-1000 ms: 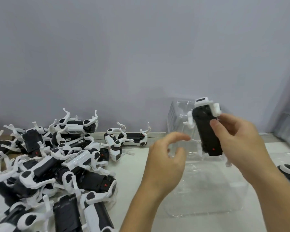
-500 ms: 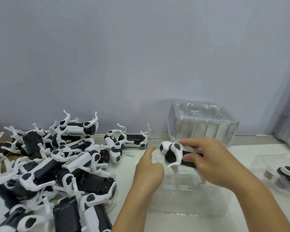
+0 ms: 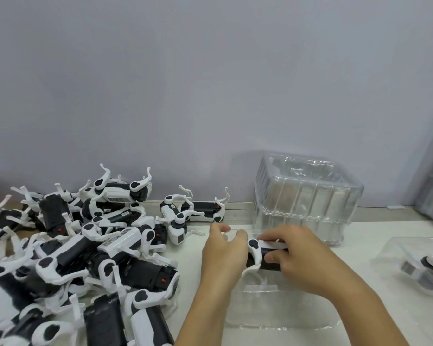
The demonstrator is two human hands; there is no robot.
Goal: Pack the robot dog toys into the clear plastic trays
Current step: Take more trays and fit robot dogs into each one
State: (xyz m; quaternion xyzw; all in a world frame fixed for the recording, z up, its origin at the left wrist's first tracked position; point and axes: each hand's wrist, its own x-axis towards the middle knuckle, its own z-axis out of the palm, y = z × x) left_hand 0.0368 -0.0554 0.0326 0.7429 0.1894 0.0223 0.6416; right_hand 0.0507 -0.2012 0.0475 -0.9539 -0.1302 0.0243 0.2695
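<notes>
text: none legible | labels: white barcode stickers on several robot dog toys (image 3: 125,237) in the pile, e.g. one on the topmost toy (image 3: 118,196) | print: bars visible, digits too small and blurred to read | brands/numbers/signs: none readable, possibly small print on stickers

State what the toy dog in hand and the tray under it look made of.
Toy dog: likely hard moulded plastic, white legs, black body, faint sheen. Tray: thin clear plastic sheet, glossy; the table shows through and its creases catch light.
</notes>
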